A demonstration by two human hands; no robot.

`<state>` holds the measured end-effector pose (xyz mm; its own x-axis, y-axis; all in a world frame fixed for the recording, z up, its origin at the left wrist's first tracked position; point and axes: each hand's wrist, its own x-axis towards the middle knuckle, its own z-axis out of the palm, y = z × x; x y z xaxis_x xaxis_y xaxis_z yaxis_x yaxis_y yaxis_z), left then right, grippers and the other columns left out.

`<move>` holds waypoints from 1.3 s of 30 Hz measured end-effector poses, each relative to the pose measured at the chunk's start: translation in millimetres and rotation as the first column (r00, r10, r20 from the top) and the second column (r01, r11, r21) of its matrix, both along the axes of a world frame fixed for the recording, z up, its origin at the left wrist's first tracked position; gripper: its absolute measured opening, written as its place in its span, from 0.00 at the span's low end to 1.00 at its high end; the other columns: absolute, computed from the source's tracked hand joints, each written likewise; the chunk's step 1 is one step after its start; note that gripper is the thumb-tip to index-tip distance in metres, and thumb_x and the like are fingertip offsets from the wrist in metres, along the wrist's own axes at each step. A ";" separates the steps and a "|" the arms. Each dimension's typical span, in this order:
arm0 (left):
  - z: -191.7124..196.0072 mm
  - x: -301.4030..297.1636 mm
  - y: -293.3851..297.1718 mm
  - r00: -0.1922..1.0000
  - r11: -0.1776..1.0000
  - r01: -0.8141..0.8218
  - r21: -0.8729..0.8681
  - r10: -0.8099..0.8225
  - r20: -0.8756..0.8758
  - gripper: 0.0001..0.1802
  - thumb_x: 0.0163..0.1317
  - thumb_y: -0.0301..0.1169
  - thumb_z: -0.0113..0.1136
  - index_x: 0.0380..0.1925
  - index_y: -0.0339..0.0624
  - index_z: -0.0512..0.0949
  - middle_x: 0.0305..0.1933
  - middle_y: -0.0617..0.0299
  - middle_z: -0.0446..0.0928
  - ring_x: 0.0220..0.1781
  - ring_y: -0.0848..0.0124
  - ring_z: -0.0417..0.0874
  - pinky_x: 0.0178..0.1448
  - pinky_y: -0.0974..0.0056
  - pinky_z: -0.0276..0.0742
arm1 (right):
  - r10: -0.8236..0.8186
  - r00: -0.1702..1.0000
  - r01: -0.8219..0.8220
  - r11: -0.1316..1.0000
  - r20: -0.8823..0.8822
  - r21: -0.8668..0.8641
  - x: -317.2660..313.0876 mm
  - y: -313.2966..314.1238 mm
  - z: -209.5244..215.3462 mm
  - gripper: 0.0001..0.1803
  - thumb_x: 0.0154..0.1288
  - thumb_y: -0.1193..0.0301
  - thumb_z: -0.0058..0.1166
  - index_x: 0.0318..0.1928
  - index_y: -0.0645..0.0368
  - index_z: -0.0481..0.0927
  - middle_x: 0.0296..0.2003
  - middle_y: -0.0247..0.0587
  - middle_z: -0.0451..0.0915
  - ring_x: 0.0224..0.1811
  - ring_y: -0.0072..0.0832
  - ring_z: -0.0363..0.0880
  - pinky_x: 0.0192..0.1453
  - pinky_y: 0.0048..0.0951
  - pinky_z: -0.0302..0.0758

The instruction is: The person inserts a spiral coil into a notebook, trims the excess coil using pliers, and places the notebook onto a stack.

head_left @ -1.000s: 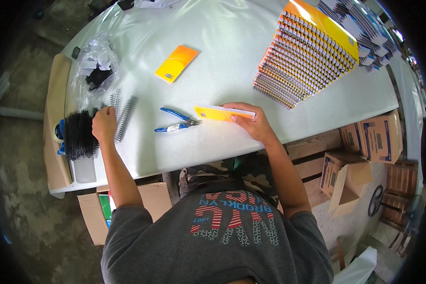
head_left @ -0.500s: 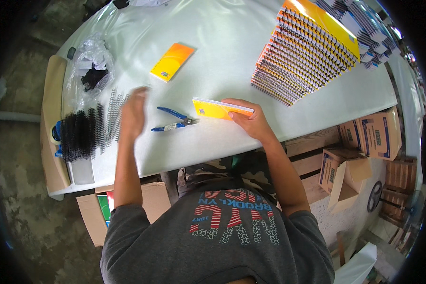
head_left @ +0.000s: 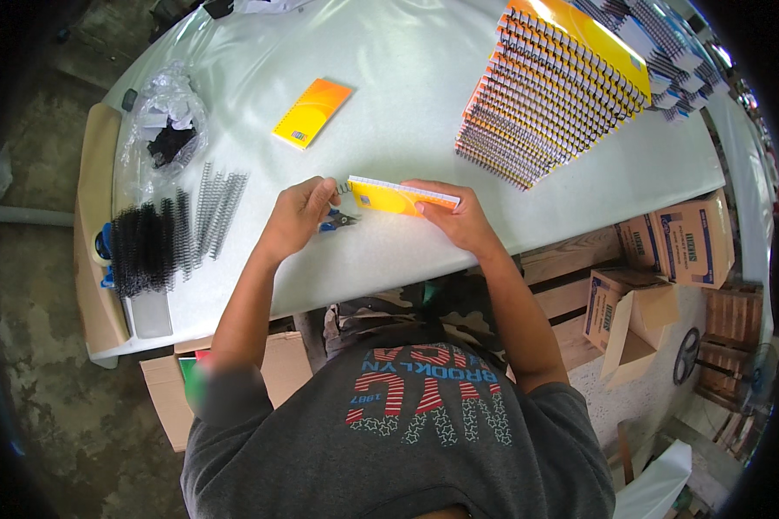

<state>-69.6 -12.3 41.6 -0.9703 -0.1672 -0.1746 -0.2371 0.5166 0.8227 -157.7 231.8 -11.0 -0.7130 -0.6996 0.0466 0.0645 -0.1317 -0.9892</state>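
My right hand [head_left: 457, 214] grips a small yellow and orange notebook [head_left: 391, 198], tilted up so that its white page edge faces upward. At the notebook's left end, my left hand [head_left: 298, 216] pinches a thin binding coil [head_left: 344, 187], whose tip reaches the notebook's corner. Whether the coil has entered the holes is too small to tell. Blue-handled pliers [head_left: 343, 221] lie on the table just under my left hand, their handles mostly hidden by it. Beyond my hands, another yellow and orange notebook [head_left: 312, 112] lies flat.
Loose coils [head_left: 221, 212] and a bundle of black coils [head_left: 151, 246] lie at left, near a clear plastic bag [head_left: 169, 112]. A tall stack of spiral notebooks [head_left: 554, 99] stands at the far right. Cardboard boxes [head_left: 692, 246] sit beyond the table's right edge.
My left hand has moved right from the loose coils to the notebook's left end, now with a coil in its fingers, and covers the pliers' handles. My right hand has barely moved.
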 end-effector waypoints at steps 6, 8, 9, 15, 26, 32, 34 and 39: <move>16.3 -17.1 -8.3 0.972 0.954 -0.045 0.297 -0.026 0.232 0.28 0.68 0.50 0.42 0.22 0.36 0.73 0.11 0.68 0.61 0.12 0.79 0.57 0.17 0.72 0.55 | -0.010 0.997 0.009 1.000 -0.074 -0.014 1.8 0.3 -4.0 0.18 0.60 0.82 0.48 0.52 0.61 0.77 0.44 0.37 0.80 0.44 0.18 0.74 0.51 0.20 0.70; 23.7 -24.1 -11.0 0.921 0.929 -0.088 0.359 -0.061 0.384 0.27 0.67 0.52 0.44 0.20 0.41 0.71 0.11 0.71 0.58 0.10 0.80 0.55 0.14 0.73 0.51 | -0.009 0.994 0.009 1.000 -0.105 0.002 1.4 1.0 -4.7 0.19 0.60 0.83 0.47 0.51 0.60 0.78 0.44 0.38 0.80 0.44 0.19 0.75 0.51 0.20 0.70; 23.4 -27.4 -14.2 0.922 0.929 -0.087 0.359 -0.062 0.383 0.27 0.67 0.52 0.44 0.20 0.41 0.71 0.11 0.71 0.58 0.10 0.80 0.55 0.14 0.73 0.51 | -0.005 0.994 0.005 1.000 -0.114 0.000 1.5 0.9 -4.9 0.18 0.59 0.83 0.47 0.51 0.61 0.78 0.44 0.38 0.80 0.44 0.19 0.75 0.51 0.20 0.70; 29.5 -33.1 -16.1 0.841 0.855 -0.130 0.501 -0.173 0.513 0.26 0.65 0.52 0.48 0.20 0.42 0.69 0.10 0.74 0.55 0.10 0.82 0.52 0.13 0.76 0.46 | -0.004 0.994 0.005 1.000 -0.106 0.001 3.5 0.6 -1.1 0.20 0.58 0.84 0.47 0.51 0.62 0.78 0.45 0.39 0.80 0.44 0.19 0.75 0.51 0.21 0.70; 16.4 -31.8 -18.7 0.922 0.926 0.372 0.065 -0.360 -0.146 0.08 0.57 0.31 0.62 0.30 0.41 0.75 0.22 0.68 0.71 0.24 0.74 0.72 0.33 0.70 0.70 | -0.047 0.989 0.046 0.999 -0.143 -0.012 4.0 0.8 4.7 0.18 0.55 0.85 0.47 0.47 0.64 0.78 0.43 0.38 0.80 0.45 0.21 0.76 0.53 0.22 0.70; 47.8 -29.4 3.2 0.883 0.821 0.455 -0.346 -0.466 0.055 0.12 0.51 0.26 0.63 0.38 0.39 0.76 0.42 0.57 0.77 0.42 0.63 0.77 0.46 0.59 0.71 | 0.024 0.998 -0.018 0.995 -0.058 0.101 1.8 0.7 1.0 0.16 0.59 0.81 0.50 0.49 0.64 0.78 0.43 0.40 0.81 0.45 0.22 0.76 0.54 0.24 0.71; 53.5 -25.5 10.4 0.875 0.749 0.427 -0.507 -0.484 0.021 0.14 0.50 0.26 0.63 0.39 0.42 0.76 0.41 0.57 0.77 0.45 0.62 0.77 0.49 0.59 0.70 | 0.020 0.990 -0.006 0.995 -0.139 0.098 3.7 0.2 0.2 0.15 0.62 0.77 0.53 0.50 0.61 0.78 0.42 0.39 0.82 0.40 0.18 0.75 0.49 0.21 0.72; 45.5 -21.3 9.6 0.799 0.528 0.461 -0.713 -0.597 0.075 0.16 0.48 0.30 0.66 0.38 0.45 0.75 0.45 0.63 0.74 0.49 0.64 0.73 0.56 0.57 0.64 | 0.008 0.972 0.013 0.996 -0.234 0.089 6.9 -0.7 -1.0 0.15 0.62 0.77 0.51 0.50 0.59 0.78 0.43 0.42 0.82 0.39 0.19 0.76 0.47 0.21 0.72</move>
<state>-90.9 -2.7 87.1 -0.9198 0.3853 -0.0748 0.3665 0.9114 0.1873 -150.9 231.1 -11.9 -0.6916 -0.7066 0.1495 -0.1700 -0.0419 -0.9846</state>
